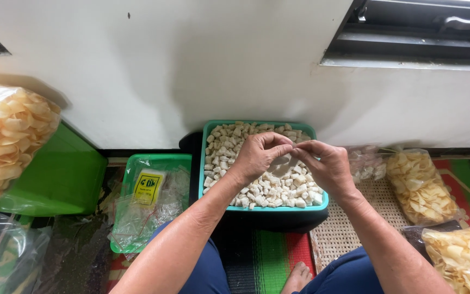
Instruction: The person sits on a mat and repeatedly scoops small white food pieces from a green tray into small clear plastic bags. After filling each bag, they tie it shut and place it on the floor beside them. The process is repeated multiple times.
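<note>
My left hand (258,155) and my right hand (326,166) meet above a teal tray (208,130) filled with small pale cracker pieces (229,142). Together their fingertips pinch a thin clear plastic bag (285,161), which is hard to make out against the pieces below. Both forearms reach in from the bottom of the view, over my knees in dark blue trousers.
A green tray (183,160) with clear bags and a yellow label (148,188) lies left of the teal tray. Filled bags of pale chips sit at the left (4,136) and right (420,185). A white wall stands behind; a woven mat (338,234) lies at right.
</note>
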